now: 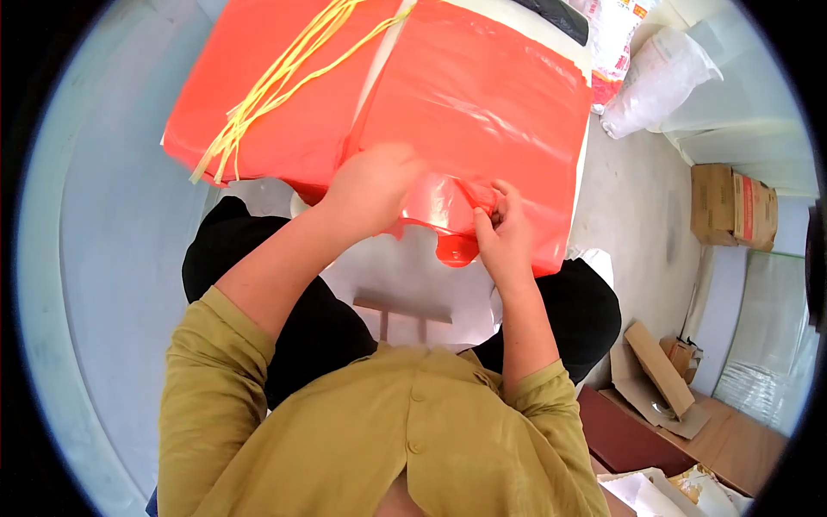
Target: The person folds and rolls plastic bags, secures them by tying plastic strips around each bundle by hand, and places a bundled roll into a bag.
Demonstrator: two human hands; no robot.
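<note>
The red bag [482, 112] is thin, glossy plastic film, bright orange-red, lying flat on top of a stack on the desk [564, 39] in front of the seated person. Its near edge hangs over the desk's edge toward the lap, and there the film is crumpled into folds.

The right hand [504, 228] is narrowly closed, its fingertips pinching a bunched bit of that near edge. A small rounded flap of red film hangs just below the pinch. The left hand [372, 188] lies knuckles-up on the same edge, just beside the right hand. It looks blurred, and I cannot tell whether its fingers grip the film or only press on it.

There are two red stacks: the one under the hands, and a second stack [267, 95] to its left, slightly overlapped by it. One bundle of yellow strings [284, 73] lies across the second stack, too many strands to count.

On the floor to the right stand two cardboard boxes [732, 207] side by side, one with a red label too small to read. A white sack [616, 39] behind the desk carries red print, also unreadable. More flattened cardboard [659, 370] lies lower right.
</note>
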